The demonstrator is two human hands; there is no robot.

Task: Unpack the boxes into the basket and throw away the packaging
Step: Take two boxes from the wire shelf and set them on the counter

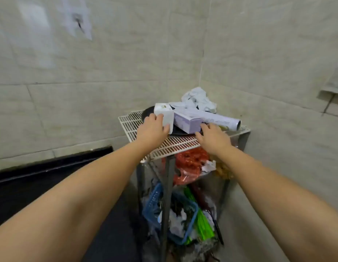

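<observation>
A small white box (163, 112) and a long lilac box (186, 120) lie on a dark round tray (145, 112) on top of a white wire rack (130, 125) in the corner. My left hand (152, 129) wraps its fingers around the white box's near end. My right hand (213, 138) rests with spread fingers at the lilac box's near end, touching it without a clear grip. A silvery tube or roll (224, 121) lies beside the lilac box. A blue basket (155, 201) sits low under the rack, holding crumpled items.
Crumpled white paper (198, 100) sits behind the boxes. A red plastic bag (190, 165) and green plastic (202, 224) fill the space under the rack. Tiled walls meet right behind. A black ledge (51, 163) runs at the left.
</observation>
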